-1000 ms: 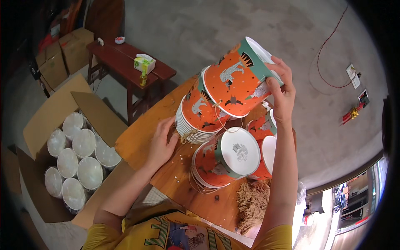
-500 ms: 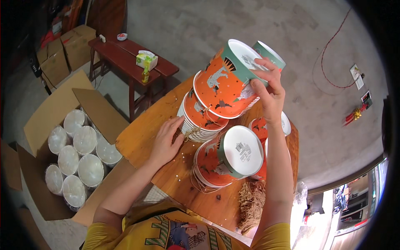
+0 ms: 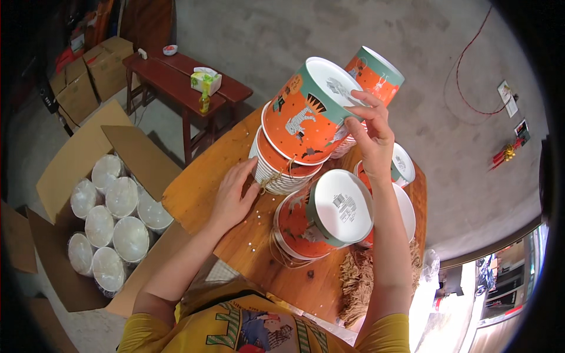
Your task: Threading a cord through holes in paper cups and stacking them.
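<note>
My right hand point(image 3: 374, 132) grips the green base edge of an upside-down orange paper bucket point(image 3: 303, 115) with animal pictures and a white bottom. That bucket sits tilted over a stack of nested buckets point(image 3: 282, 176), whose white rims show below it. My left hand point(image 3: 234, 197) rests against the stack's left side, its fingers stretched out and holding nothing. Nearer to me stands another upside-down bucket point(image 3: 343, 206) with a cord handle at its rim. Beyond the gripped bucket rises a further upturned bucket point(image 3: 376, 73), its lower part hidden.
Two more buckets stand partly behind my right forearm, beside a bundle of brown twisted cords point(image 3: 356, 282) on the wooden table point(image 3: 200, 188). At left, an open carton point(image 3: 76, 159) holds several wrapped white-ended stacks. A dark red bench point(image 3: 165, 73) carries a tissue box point(image 3: 206, 80).
My right hand has brought the bucket left and lower onto the stack. More of the upturned bucket beyond it shows now. My left hand has hardly moved.
</note>
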{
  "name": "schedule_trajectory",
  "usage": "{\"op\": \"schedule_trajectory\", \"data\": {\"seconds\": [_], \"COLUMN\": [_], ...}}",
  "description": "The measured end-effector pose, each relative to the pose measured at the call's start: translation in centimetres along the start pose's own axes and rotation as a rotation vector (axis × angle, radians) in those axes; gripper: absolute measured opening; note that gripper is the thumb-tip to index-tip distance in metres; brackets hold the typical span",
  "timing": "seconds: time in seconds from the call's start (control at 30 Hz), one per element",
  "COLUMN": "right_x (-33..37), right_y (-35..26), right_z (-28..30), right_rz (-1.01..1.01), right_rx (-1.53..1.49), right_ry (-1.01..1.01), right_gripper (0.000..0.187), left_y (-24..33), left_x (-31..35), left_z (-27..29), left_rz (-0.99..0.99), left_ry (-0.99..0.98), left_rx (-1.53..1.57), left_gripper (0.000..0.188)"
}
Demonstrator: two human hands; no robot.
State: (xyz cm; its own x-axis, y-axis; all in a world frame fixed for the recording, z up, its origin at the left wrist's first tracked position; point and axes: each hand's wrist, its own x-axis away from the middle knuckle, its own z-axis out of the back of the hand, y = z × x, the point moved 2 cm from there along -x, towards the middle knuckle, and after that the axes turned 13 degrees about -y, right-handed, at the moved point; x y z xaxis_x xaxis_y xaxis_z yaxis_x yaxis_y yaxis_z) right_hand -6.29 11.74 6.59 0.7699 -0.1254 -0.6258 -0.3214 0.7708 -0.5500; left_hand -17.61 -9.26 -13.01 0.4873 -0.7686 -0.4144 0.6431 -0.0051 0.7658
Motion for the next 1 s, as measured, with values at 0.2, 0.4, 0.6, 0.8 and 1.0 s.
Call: {"op": "schedule_trajectory", "data": {"seconds": [0.2,0.4,0.6,0.8,1.0], "right_x": [-0.3,-0.2,-0.4,-0.1,0.2], "right_y": [-1.2,-1.5,-0.9,-0.4,0.0], "right_z": [-0.7,-1.1,-0.9,-1.2,-1.5], "right_rz": [0.022,0.055,-0.03,-0.024,-0.011], "right_rx": [0.072,0.218,0.179,0.171,0.166], "right_ry": [-0.009,-0.02,-0.012,-0.021,-0.054], "right_gripper": [0.017,0.02,0.024,0.024,0.024], "left_y": [-0.2,-0.1,0.0,-0.2,-0.1], "left_x": [0.1,0.1,0.0,0.0,0.0], "left_z": [0.0,0.0,0.1,0.0,0.0], "left_rz": [0.003,0.004,0.002,-0.018,-0.027], "left_ry": [0.001,-0.002,-0.004,0.005,0.0], "left_rx": [0.003,-0.005,0.003,-0.005,0.001], "left_gripper": [0.055,0.055,0.055,0.056,0.057]}}
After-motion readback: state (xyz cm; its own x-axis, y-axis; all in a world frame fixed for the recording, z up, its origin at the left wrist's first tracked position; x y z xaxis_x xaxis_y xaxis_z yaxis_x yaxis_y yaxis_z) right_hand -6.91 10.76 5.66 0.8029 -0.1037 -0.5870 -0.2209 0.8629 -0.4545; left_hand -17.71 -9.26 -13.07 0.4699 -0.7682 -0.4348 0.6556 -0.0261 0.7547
